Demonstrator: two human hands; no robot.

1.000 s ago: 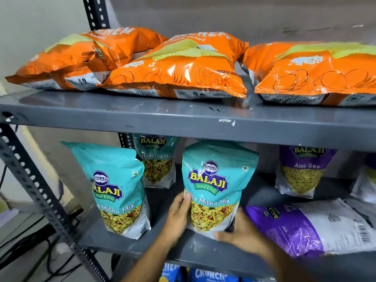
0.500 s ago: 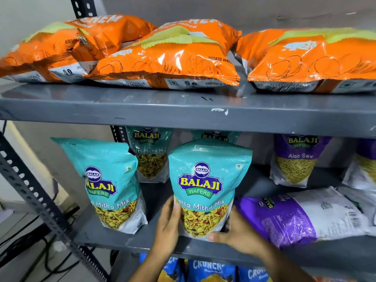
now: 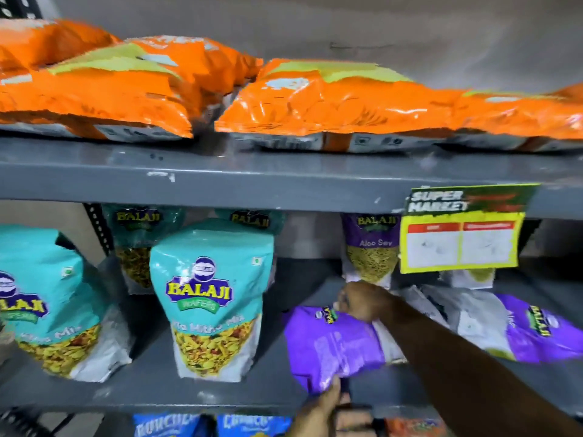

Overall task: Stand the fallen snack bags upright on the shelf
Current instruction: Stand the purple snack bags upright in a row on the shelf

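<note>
In the head view, a grey metal shelf carries several snack bags. A purple bag lies fallen on its side near the front edge, at about 5 o'clock in the picture. The right hand reaches in from the lower right and rests on the upper edge of this bag, its fingers curled over the edge and gripping it. The left hand comes from the bottom, at 6 o'clock, and its fingers touch the lower corner of the same bag; whether they pinch it or only press on it, I cannot tell. To the left, at 7 o'clock, a teal bag stands upright, and another teal bag stands at 9 o'clock. A second purple bag lies flat at 3 o'clock. Behind the right hand an Aloo Sev bag stands upright. Orange bags lie flat on the upper shelf, where a price tag hangs.
</note>
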